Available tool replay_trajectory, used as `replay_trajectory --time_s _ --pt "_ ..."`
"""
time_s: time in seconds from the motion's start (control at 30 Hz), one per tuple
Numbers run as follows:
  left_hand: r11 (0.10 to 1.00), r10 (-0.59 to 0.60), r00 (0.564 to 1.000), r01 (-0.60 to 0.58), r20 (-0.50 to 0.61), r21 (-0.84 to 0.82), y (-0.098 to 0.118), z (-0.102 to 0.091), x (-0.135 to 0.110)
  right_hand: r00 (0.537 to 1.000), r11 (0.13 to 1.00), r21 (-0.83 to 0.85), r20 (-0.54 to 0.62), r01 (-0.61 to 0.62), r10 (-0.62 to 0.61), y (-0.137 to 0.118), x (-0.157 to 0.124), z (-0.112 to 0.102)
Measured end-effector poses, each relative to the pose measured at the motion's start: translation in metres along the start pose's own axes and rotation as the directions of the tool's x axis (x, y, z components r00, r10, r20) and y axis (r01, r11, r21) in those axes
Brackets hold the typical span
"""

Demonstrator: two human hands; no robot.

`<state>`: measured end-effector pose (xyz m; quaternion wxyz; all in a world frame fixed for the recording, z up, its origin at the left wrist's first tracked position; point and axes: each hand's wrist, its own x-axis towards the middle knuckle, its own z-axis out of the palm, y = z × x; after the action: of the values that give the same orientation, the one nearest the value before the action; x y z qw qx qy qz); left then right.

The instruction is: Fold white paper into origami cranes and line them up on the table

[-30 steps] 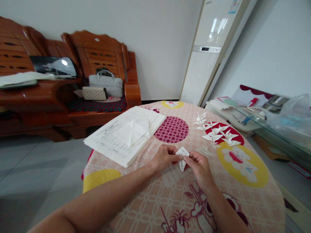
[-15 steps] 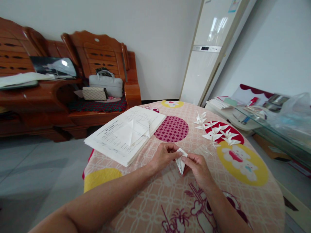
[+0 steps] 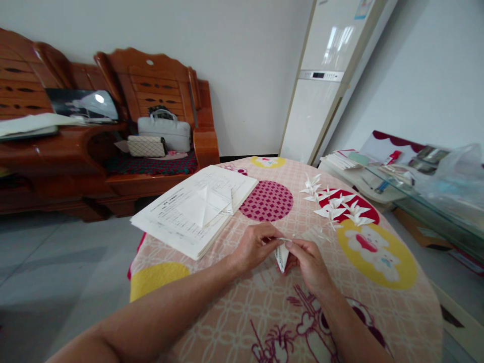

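A small folded piece of white paper (image 3: 282, 253) is held between both hands above the round table with its patterned pink cloth (image 3: 242, 322). My left hand (image 3: 255, 245) pinches the paper's upper left edge. My right hand (image 3: 308, 262) pinches its right side with thumb and forefinger. The paper's point hangs downward between the hands. Several finished white paper cranes (image 3: 335, 204) lie on the cloth beyond my right hand.
A stack of printed sheets (image 3: 196, 209) with a folded white sheet on top lies at the table's left. Wooden seats (image 3: 147, 116) with bags stand behind. A tall white air conditioner (image 3: 321, 85) is in the corner. A glass shelf with clutter (image 3: 412, 176) is at the right.
The top flap of the folded paper has been pressed down flatter, so it now shows nearly edge-on. Both hands have stayed in place, fingers shifting slightly.
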<state>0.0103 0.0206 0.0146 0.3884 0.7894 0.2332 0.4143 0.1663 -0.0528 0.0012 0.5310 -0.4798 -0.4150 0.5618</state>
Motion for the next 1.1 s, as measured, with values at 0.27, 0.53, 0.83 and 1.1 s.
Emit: replay_trajectory --time_s 0.27,0.53,0.83,1.1 --pt "0.966 0.228 0.939 -0.251 0.257 0.062 0.009 -0.021 0.002 0.999 0.998 0.055 -0.024 -0.03 0.031 -0.003 0.0 0.0" --pt "0.952 0.194 0.891 -0.272 0.409 0.142 0.011 -0.025 0.003 1.0 0.988 0.152 0.023 -0.015 0.011 -0.002 -0.002 0.0" --pt "0.995 0.074 0.956 -0.054 0.285 -0.079 0.023 -0.022 0.002 0.998 0.996 0.085 -0.043 0.04 -0.037 -0.001 0.0 0.0" --pt "0.707 -0.475 0.802 0.593 0.362 -0.386 0.0 -0.015 0.004 0.987 0.979 -0.135 -0.024 0.152 -0.157 -0.001 0.0 0.0"
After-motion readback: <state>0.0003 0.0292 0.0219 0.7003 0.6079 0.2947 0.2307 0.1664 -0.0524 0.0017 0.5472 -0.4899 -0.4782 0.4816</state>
